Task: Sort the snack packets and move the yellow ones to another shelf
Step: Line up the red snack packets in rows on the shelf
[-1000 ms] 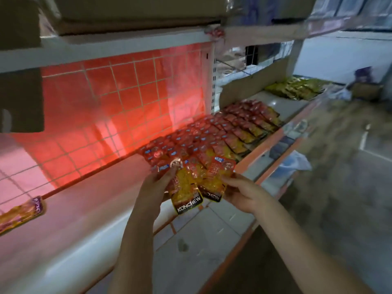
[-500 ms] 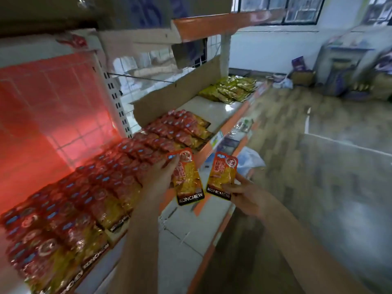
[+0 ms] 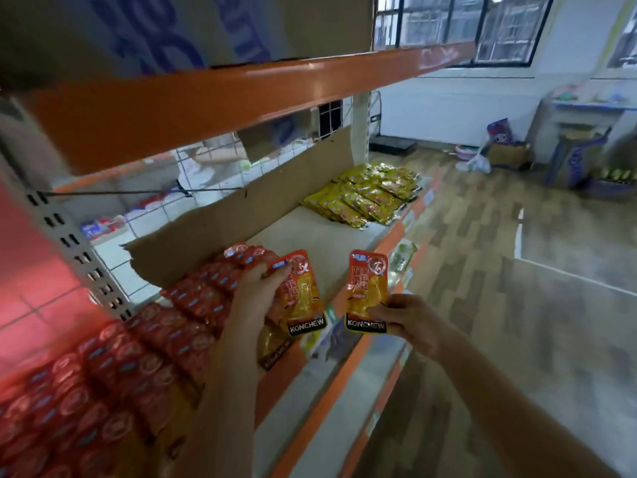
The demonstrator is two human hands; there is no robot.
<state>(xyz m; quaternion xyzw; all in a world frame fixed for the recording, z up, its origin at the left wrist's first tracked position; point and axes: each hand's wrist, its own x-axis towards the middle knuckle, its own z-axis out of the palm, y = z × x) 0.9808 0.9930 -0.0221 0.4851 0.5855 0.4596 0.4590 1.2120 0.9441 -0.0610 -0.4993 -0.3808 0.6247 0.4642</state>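
My left hand (image 3: 256,291) grips an orange-and-yellow KONCHEW snack packet (image 3: 303,298) from behind, over the right end of the rows of red packets (image 3: 155,339) on the shelf. My right hand (image 3: 405,320) pinches the bottom of a second, matching snack packet (image 3: 367,288), held upright in front of the shelf edge. A pile of yellow packets (image 3: 368,194) lies farther along the same shelf (image 3: 310,229), to the right, with bare shelf between it and the red rows.
A cardboard sheet (image 3: 248,215) stands along the shelf's back. An orange shelf beam (image 3: 241,91) runs overhead with a box on it. A lower shelf (image 3: 344,401) juts out below. Boxes and bags (image 3: 506,153) sit against the far wall across the wooden floor.
Both hands lifted one packet each off the red rows and carried them rightward along the shelf. The view swung right, so the yellow pile looms closer.
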